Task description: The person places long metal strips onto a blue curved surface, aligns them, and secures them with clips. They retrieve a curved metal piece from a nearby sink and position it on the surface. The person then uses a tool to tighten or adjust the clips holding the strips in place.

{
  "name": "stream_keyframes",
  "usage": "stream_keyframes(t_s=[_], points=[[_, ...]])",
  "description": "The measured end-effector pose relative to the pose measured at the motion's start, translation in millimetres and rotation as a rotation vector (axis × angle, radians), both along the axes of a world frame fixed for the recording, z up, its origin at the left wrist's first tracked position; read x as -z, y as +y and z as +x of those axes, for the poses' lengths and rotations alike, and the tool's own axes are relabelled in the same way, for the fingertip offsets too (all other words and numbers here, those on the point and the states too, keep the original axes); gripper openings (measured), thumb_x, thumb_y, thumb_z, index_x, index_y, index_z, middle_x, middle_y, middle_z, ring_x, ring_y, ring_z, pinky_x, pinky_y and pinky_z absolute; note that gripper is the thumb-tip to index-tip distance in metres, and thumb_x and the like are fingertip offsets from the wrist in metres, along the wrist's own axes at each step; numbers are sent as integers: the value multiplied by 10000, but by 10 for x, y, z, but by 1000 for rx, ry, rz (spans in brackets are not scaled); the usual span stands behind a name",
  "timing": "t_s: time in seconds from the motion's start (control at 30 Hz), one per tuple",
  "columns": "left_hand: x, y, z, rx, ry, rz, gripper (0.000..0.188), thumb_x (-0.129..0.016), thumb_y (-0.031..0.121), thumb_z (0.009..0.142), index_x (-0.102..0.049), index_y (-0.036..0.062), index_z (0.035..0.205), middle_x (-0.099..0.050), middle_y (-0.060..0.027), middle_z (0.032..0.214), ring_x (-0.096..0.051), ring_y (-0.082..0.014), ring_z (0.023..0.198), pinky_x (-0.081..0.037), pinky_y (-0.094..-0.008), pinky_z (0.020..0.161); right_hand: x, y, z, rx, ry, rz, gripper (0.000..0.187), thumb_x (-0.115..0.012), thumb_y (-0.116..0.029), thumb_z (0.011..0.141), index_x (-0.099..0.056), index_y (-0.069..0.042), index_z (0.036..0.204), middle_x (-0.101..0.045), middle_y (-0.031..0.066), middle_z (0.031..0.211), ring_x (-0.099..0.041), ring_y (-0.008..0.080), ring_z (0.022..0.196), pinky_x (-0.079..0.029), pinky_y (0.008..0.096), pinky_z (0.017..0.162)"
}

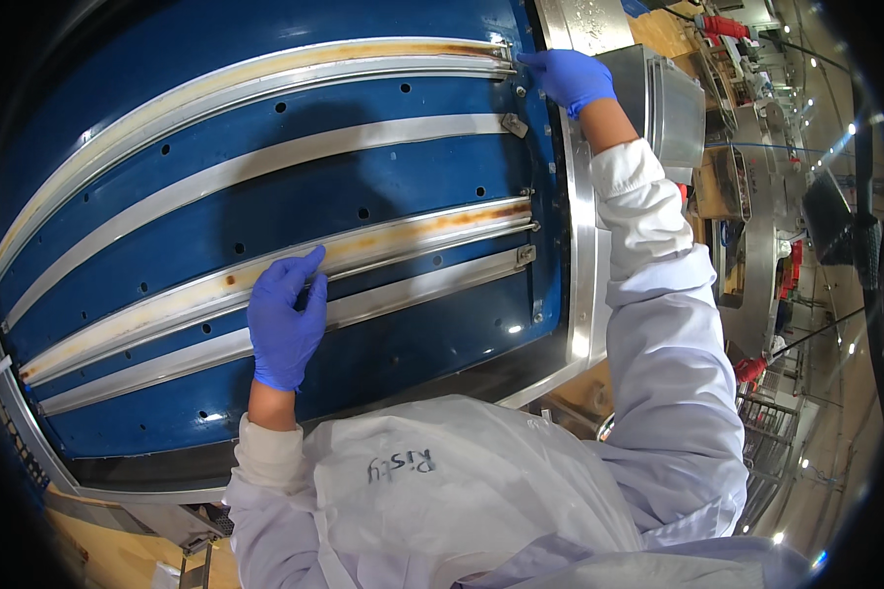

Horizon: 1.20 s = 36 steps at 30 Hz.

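Surface: blue panel (413,348) fills the view from center out to 9 and 12 o'clock. Drilled with small dark holes, glossy, white glare spots, broad shadow (295,182) toward 11. Four pale strips run across it, bowed by the lens. Upper stained rail (265,71) at 11 and lower stained rail (442,227) near center both show yellow-brown discoloration, darkest at their right ends. Plain strips (265,159) sit below each. Steel frame (585,236) borders the panel on the right, continues along the bottom.

Left hand (287,319), purple glove, at 9: over the lower stained rail, fingers loosely extended, thumb apart, nothing visible in it. Right hand (572,80), same glove, at 1: by the panel's right edge, index pointing at the upper stained rail's end. Can't tell if its other fingers grip anything.

Room: steel box (666,108) at 2, metal rack (768,432) at 4, tan floor (147,545) at 8, bright ceiling lights toward 3.
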<state>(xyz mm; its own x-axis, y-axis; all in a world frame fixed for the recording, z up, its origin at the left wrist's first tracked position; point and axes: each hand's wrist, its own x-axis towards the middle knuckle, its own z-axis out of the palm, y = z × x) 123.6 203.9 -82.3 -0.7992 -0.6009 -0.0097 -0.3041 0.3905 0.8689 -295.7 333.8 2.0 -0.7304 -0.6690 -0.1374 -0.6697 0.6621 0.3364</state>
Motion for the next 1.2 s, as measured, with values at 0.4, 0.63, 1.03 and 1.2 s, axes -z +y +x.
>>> stream_keyframes(t_s=[0.4, 0.63, 1.03, 1.2], points=[[50, 30, 32, -17, 0, -37, 287, -670, 81, 839, -703, 103, 1123, -627, -88, 876, -595, -224, 758, -486, -316, 694, -95, -87, 230, -8, 62, 60, 298, -552, -282, 938, -649, -359, 1208, -699, 87, 1011, -664, 331, 892, -535, 402, 794], [3, -3, -21, -11, -64, -24, 287, -669, 90, 842, -701, 104, 1126, -624, -91, 844, -595, -225, 750, -485, -314, 685, 12, -274, 447, -7, 201, 94, 328, -551, -230, 922, -655, -338, 1213, -707, 87, 1007, -675, 316, 896, -537, 411, 785], [24, 22, 7, -14, -15, -59, 285, -669, 96, 842, -703, 114, 1125, -620, -84, 836, -585, -216, 706, -480, -311, 662, -62, -66, 336, -26, 56, -42, 315, -543, -250, 930, -658, -344, 1207, -701, 81, 1034, -669, 309, 935, -533, 411, 818], [21, 5, -25, -10, -46, -75, 273, -667, 98, 849, -705, 113, 1120, -616, -70, 824, -576, -193, 670, -475, -297, 637, 38, -153, 371, -6, 97, 3, 332, -553, -231, 920, -653, -350, 1213, -703, 62, 1040, -672, 295, 944, -532, 402, 814]])
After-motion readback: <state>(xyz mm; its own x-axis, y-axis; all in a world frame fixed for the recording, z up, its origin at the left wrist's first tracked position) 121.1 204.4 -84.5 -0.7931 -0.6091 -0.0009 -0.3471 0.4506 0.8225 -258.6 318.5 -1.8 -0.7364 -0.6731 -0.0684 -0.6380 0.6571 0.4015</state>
